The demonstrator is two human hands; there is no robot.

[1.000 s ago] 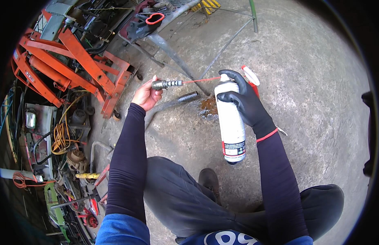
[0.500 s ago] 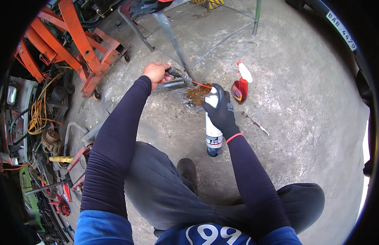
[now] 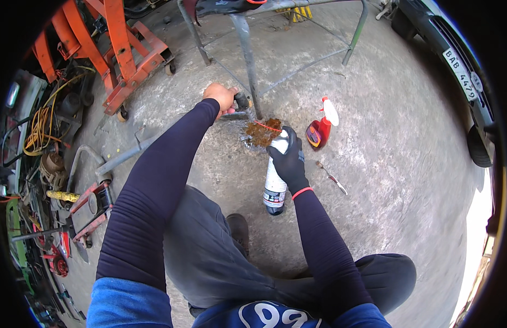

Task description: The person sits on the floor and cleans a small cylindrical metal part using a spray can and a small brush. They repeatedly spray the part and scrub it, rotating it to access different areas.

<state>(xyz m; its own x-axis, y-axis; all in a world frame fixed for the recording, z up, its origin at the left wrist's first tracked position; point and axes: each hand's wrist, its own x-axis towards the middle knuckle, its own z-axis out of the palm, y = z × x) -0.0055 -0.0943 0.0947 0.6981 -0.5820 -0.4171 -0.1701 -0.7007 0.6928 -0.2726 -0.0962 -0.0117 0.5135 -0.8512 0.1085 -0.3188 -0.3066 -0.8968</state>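
Note:
My bare left hand (image 3: 221,98) is closed around a dark cylindrical part with a metal stem (image 3: 242,101), held low over the floor. A black glove covers my right hand (image 3: 289,161), which grips a white aerosol spray can (image 3: 272,186). From the can's top a thin red straw (image 3: 267,127) points toward the part's metal end. Beneath them spreads a wet brown stain (image 3: 258,137) on the concrete. To the right of the can stands a red trigger spray bottle (image 3: 319,131) with a white-and-red head. A small brush (image 3: 331,178) lies nearer to me.
Ahead is a metal stand (image 3: 246,49) with a dark item on top. An orange wheeled hoist (image 3: 122,60) stands at far left, above a floor jack with a long handle (image 3: 125,157). Tools and cables (image 3: 43,128) crowd the left edge; a parked car (image 3: 456,54) is at right.
The view has shifted, showing more of the car. The part is tilted more steeply downward in my left hand, and the can's base has swung left. Both hands keep their hold.

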